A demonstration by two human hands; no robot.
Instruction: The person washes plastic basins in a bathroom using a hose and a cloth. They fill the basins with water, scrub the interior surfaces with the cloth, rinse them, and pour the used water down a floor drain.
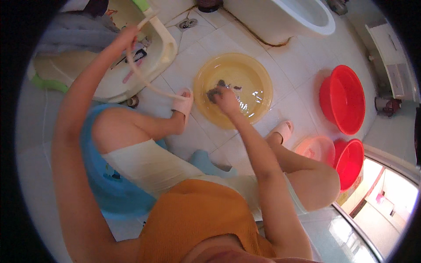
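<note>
My left hand (129, 35) grips a pale flexible hose (144, 79) over the near side of a cream and green baby bathtub (166, 36). From there the hose hangs in a curve down toward my left foot. In the yellow translucent basin (241, 62) on the floor, my right hand (227, 100) holds a small dark, bunched item (215, 93), whose exact kind I cannot tell. A smaller dark piece (237, 88) lies beside it in the basin. Bright reflections show on the water (251, 98).
Grey cloth (75, 31), a black-and-white brush (140, 54) and a pink stick-like item (131, 71) lie in the tub. Red basins (345, 98) (352, 164) and a pink basin (315, 149) stand at right. A blue tub (121, 197) sits at my left. A floor drain (187, 23) lies ahead.
</note>
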